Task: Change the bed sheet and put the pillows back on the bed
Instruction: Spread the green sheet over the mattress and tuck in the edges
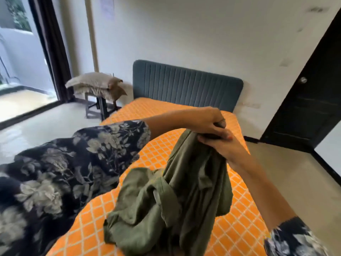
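Mattress (pixel 245 209) is bare; both hands, left hand (pixel 206 121) and right hand (pixel 219 145), grip the bunched green sheet (pixel 171 200). Spreading remains; pillows (pixel 92 84) wait on a stool.

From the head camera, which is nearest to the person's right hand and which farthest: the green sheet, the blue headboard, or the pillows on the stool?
1. Green sheet: gripped by the right hand, hanging over the orange mattress.
2. Blue headboard: beyond the hand, at the bed's far end.
3. Pillows: on the stool, far left by the window.
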